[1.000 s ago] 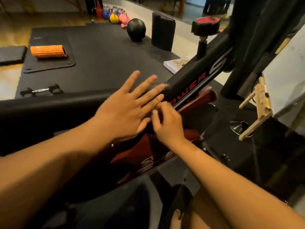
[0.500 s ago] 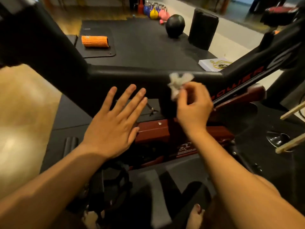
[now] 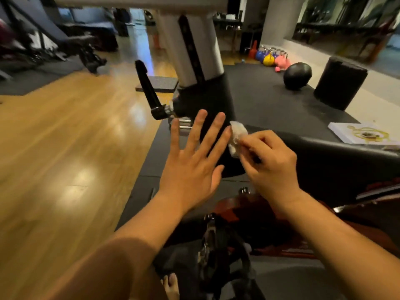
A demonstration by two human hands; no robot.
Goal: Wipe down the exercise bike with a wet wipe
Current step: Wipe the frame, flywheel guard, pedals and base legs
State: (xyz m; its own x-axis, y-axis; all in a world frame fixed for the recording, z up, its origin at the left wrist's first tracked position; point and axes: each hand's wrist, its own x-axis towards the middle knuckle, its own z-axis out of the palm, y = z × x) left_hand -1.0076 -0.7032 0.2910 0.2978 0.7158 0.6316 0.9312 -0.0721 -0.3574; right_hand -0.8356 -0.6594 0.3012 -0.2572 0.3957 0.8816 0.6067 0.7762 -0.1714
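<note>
**Wood floor, black mat, and the wipe now at the seat post**

Wood floor [image 3: 65,148] fills the view from 7 to 10 o'clock, and a black mat [image 3: 270,105] lies under and beyond the bike [image 3: 335,152].

The wipe [image 3: 237,137] sits just right of centre, bunched small. My right hand [image 3: 270,161] pinches it between thumb and curled fingers and presses it on the black collar [image 3: 207,98] where the silver seat post [image 3: 194,40] enters the frame. Half a second ago I had it farther forward on the horizontal bar, and a second ago near the lettered front tube. I have worked backward, so I judge the bar done and the collar, post and lever the parts left.

My left hand [image 3: 192,167] lies at 9 o'clock of the wipe, its fingers straight and spread, holding nothing. Whether it touches the frame I cannot tell.

The clamp lever [image 3: 147,87] juts up at 11 o'clock. A black ball [image 3: 297,75] and coloured kettlebells [image 3: 268,58] sit toward 1 o'clock, a white book [image 3: 363,133] at 3.
</note>
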